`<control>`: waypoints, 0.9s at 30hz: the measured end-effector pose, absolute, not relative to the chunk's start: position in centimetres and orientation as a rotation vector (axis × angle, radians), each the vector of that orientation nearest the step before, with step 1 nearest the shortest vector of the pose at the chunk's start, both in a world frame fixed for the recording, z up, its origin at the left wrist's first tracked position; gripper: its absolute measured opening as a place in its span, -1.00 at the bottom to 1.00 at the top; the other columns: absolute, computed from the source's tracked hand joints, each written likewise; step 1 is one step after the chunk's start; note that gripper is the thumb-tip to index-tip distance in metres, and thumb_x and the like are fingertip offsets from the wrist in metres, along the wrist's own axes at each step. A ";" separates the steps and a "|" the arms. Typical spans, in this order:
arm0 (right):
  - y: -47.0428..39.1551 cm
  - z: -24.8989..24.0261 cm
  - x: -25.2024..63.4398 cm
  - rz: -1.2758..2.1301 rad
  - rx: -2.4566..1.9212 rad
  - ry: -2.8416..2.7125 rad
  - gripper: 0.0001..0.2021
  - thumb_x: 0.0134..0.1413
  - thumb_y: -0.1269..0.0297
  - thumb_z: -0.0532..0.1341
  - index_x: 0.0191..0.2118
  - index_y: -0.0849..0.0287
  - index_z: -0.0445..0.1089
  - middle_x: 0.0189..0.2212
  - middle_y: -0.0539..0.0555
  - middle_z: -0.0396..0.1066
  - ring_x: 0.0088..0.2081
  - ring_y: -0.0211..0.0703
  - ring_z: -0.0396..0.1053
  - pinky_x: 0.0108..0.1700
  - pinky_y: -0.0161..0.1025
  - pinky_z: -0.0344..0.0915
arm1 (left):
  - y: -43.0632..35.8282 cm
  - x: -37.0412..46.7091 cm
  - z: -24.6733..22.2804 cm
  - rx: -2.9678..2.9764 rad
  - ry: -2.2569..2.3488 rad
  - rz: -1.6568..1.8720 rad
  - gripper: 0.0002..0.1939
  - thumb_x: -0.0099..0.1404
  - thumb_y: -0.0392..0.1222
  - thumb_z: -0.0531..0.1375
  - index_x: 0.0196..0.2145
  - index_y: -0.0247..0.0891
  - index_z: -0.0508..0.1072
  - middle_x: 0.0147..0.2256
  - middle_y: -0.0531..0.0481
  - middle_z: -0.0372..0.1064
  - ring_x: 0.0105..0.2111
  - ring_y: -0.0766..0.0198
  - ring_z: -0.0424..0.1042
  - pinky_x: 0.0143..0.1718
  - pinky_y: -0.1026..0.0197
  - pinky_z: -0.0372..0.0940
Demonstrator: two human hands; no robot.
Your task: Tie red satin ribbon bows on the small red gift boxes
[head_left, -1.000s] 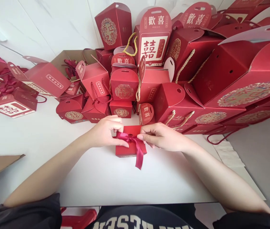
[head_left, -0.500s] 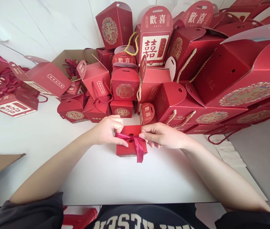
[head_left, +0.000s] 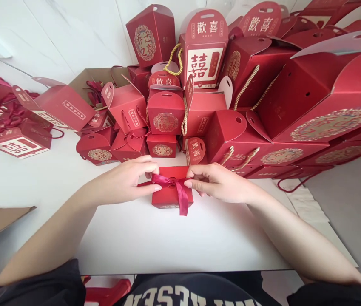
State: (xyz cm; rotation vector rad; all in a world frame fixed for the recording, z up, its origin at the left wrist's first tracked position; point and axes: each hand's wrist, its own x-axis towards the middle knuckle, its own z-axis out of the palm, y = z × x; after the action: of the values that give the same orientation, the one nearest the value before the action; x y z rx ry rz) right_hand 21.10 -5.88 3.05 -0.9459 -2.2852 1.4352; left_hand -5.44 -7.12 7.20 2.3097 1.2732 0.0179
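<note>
A small red gift box (head_left: 166,197) sits on the white table in front of me, with a dark pink satin ribbon (head_left: 183,199) knotted across its top. One ribbon tail hangs over the front face. My left hand (head_left: 127,180) is at the box's left side, thumb and fingers closed on a loop of the ribbon. On the right, my right hand (head_left: 220,182) pinches the ribbon close to the knot between thumb and forefinger. The fingers partly hide the box's sides.
Stacked red gift boxes (head_left: 166,108) fill the back, with larger ones (head_left: 323,102) at the right. Ribbon-tied boxes (head_left: 22,138) stand at the far left. A cardboard flap (head_left: 1,221) juts in at the left, and white paper sheets (head_left: 306,204) lie at the right.
My left hand has moved a little left, drawing the ribbon loop outward, and its thumb has shifted up onto the ribbon. My right hand has barely moved and still pinches the ribbon.
</note>
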 end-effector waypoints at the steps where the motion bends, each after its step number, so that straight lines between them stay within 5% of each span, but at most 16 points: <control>1: -6.0 3.0 21.0 1.386 -0.965 -2.293 -0.73 0.34 0.06 0.08 -0.29 0.14 0.29 -0.53 -0.09 0.33 -0.51 -0.32 0.22 -0.43 -0.34 0.13 | -7.3 -5.3 7.3 2.297 1.296 0.011 -0.75 0.34 0.01 0.13 -0.35 -0.22 0.35 -0.33 0.07 0.28 -0.46 0.38 0.24 -0.44 0.30 0.12; 4: -6.7 3.0 20.6 1.053 -1.054 -2.242 -0.83 0.36 0.17 0.07 -0.16 0.13 0.30 -0.48 -0.07 0.37 -0.51 -0.31 0.23 -0.42 -0.33 0.16 | -7.2 -5.3 7.1 2.175 1.279 0.005 -0.67 0.35 0.06 0.12 -0.44 -0.24 0.33 -0.46 0.11 0.25 -0.51 0.40 0.19 -0.48 0.31 0.07; 9: -9.6 2.8 18.4 0.230 -0.688 -2.345 -0.81 0.35 0.28 0.09 -0.22 0.20 0.42 -0.28 0.11 0.46 -0.26 -0.15 0.32 -0.23 -0.20 0.23 | -5.5 -5.9 6.0 1.977 1.176 0.168 -0.60 0.33 0.10 0.14 -0.49 -0.28 0.37 -0.56 0.12 0.15 -0.55 0.41 0.12 -0.52 0.31 0.05; 14: -11.9 1.3 14.2 -0.040 -0.547 -2.570 -0.72 0.37 0.21 0.07 -0.19 0.24 0.47 0.02 0.20 0.40 -0.09 -0.01 0.29 -0.18 -0.13 0.22 | -4.8 -5.6 5.0 1.873 1.141 0.220 -0.57 0.35 0.07 0.11 -0.54 -0.29 0.27 -0.58 0.13 0.11 -0.58 0.44 0.11 -0.56 0.33 0.03; 17: -12.3 0.8 12.3 -0.139 -0.681 -2.646 -0.74 0.34 0.29 0.08 -0.20 0.34 0.47 -0.06 0.32 0.39 -0.09 0.08 0.28 -0.16 -0.07 0.24 | -5.0 -5.1 4.5 1.883 1.182 0.245 -0.54 0.35 0.06 0.12 -0.57 -0.28 0.17 -0.60 0.14 0.05 -0.59 0.44 0.08 -0.58 0.34 0.00; 21: -12.6 2.0 12.6 -0.068 -0.682 -2.682 -0.77 0.30 0.45 0.06 -0.19 0.37 0.48 -0.23 0.24 0.41 -0.16 0.08 0.30 -0.16 -0.05 0.28 | -5.4 -4.6 3.9 1.971 1.269 0.307 -0.53 0.24 0.11 0.23 -0.57 -0.28 0.21 -0.63 0.16 0.08 -0.59 0.44 0.04 -0.59 0.35 -0.02; 27: -12.2 5.8 17.1 0.658 -0.673 -2.798 -0.73 0.32 0.48 0.04 -0.20 0.31 0.50 -0.25 0.17 0.46 -0.20 -0.08 0.35 -0.10 -0.15 0.34 | -5.5 -4.4 3.4 2.067 1.349 0.351 -0.50 0.17 0.15 0.28 -0.59 -0.28 0.21 -0.65 0.18 0.05 -0.59 0.44 0.00 -0.57 0.34 -0.06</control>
State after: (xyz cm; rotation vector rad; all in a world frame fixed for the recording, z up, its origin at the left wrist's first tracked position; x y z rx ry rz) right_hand 17.07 -12.19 5.75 -0.6730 -2.7977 0.6578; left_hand -4.40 -5.50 3.43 2.0673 1.3486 0.3511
